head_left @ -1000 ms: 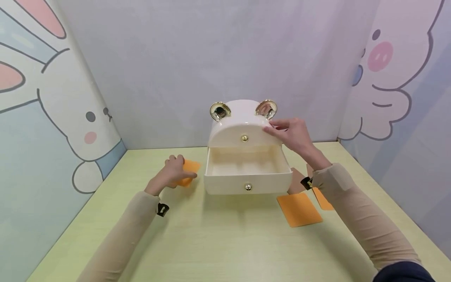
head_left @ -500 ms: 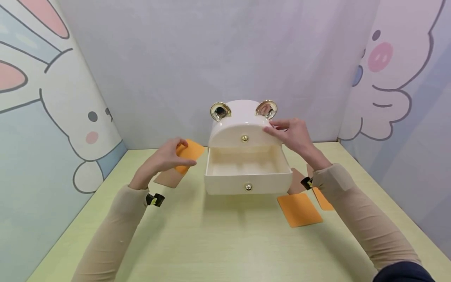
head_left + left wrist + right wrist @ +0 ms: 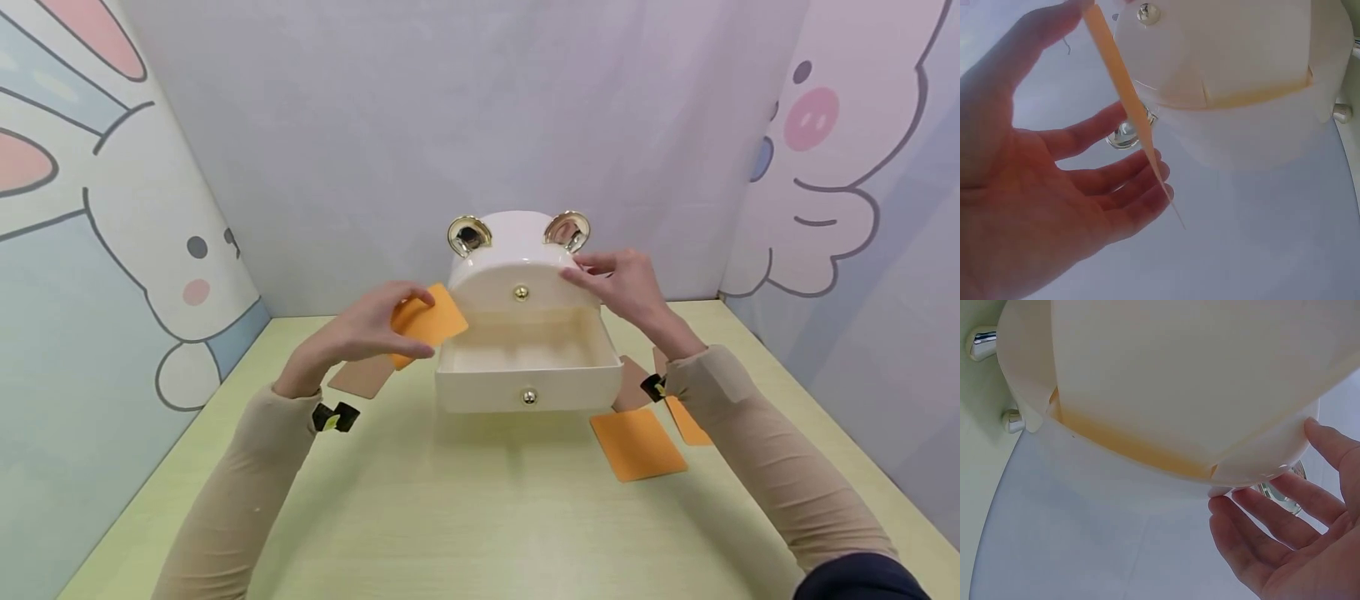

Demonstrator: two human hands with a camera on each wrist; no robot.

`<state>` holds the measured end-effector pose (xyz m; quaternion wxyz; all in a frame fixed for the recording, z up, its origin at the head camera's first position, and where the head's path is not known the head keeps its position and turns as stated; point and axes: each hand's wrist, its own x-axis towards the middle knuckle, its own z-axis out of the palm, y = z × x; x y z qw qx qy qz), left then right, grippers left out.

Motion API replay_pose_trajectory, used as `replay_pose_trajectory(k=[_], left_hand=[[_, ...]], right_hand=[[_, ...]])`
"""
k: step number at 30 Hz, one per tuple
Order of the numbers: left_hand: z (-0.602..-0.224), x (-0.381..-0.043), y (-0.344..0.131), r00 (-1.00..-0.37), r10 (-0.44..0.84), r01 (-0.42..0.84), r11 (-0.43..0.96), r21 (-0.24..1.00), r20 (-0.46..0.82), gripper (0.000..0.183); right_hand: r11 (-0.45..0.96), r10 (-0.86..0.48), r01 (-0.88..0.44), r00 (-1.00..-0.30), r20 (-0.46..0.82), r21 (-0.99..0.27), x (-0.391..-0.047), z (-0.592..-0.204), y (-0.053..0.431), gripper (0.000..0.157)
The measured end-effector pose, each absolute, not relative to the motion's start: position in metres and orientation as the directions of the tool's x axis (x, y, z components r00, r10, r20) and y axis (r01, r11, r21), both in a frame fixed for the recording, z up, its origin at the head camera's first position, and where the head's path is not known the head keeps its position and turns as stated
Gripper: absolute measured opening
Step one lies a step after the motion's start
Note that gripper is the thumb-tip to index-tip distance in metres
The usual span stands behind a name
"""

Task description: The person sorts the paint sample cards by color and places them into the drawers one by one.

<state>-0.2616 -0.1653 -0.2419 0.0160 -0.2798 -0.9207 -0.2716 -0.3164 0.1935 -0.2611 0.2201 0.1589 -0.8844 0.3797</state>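
Observation:
My left hand point(image 3: 365, 323) pinches a thin orange square card point(image 3: 446, 320) between thumb and fingers, raised beside the open lower drawer point(image 3: 483, 393). In the left wrist view the card point(image 3: 1117, 65) is seen nearly edge-on, sloping across the fingers. The drawer belongs to a small white drawer cabinet point(image 3: 517, 237) with two gold ears and round knobs; its upper drawer is closed. My right hand point(image 3: 628, 289) grips the cabinet's upper right edge. The right wrist view shows that thumb on the front and the fingertips of the hand point(image 3: 1297, 531) at the edge behind.
A brown square card point(image 3: 363, 377) lies on the table point(image 3: 495, 517) below the left hand. Right of the cabinet lie an orange card point(image 3: 637, 446), another orange one point(image 3: 686, 422) partly under the right forearm, and brown cards point(image 3: 632, 383). Printed cloth walls point(image 3: 337, 167) enclose the table.
The left hand has lifted the orange card off the table and carried it up and right to the drawer's left side, uncovering a brown card. The right hand keeps its place.

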Motion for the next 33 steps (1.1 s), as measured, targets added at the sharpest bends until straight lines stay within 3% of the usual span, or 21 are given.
replay_pose_trajectory(k=[7, 19, 33], left_hand=[[-0.240, -0.262, -0.147, -0.762, 0.617, 0.627, 0.627, 0.461, 0.197, 0.059], [-0.244, -0.268, -0.121, -0.676, 0.717, 0.701, 0.556, 0.446, 0.168, 0.056], [-0.247, -0.271, -0.105, -0.633, 0.765, 0.718, 0.525, 0.457, 0.116, 0.054]], right_hand=[[0.661, -0.115, -0.459, -0.844, 0.524, -0.594, -0.316, -0.261, 0.193, 0.039], [0.655, -0.107, -0.464, -0.838, 0.535, -0.596, -0.317, -0.262, 0.193, 0.037], [0.663, -0.112, -0.464, -0.837, 0.535, -0.587, -0.315, -0.262, 0.191, 0.038]])
